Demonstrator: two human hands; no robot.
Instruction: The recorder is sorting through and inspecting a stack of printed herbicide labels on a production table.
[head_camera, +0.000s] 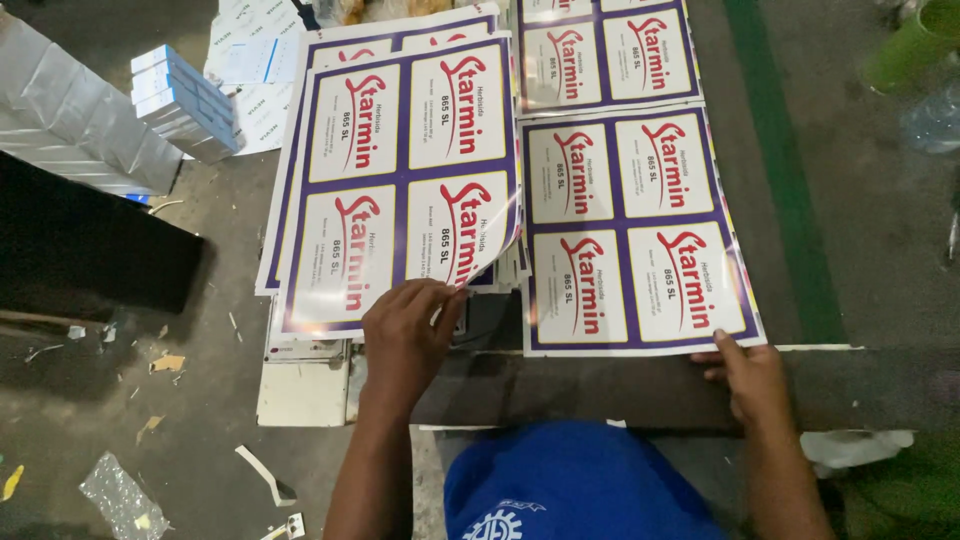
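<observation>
From the head camera, the left hand (405, 335) pinches the lower right corner of the top label sheet (400, 180), curling that glossy corner up just above the fingertips; the rest of the sheet runs up and to the left from the grip, over a stack of like sheets (300, 345). The right hand (752, 378) presses flat, fingers spread and grasping nothing, on the bottom right corner of a second label sheet (635, 230), which spreads up and left of it. The left thumb is hidden behind the fingers. Another sheet (600, 50) beyond is cut off by the top edge. A stack of small boxes (185, 100) lies well left.
</observation>
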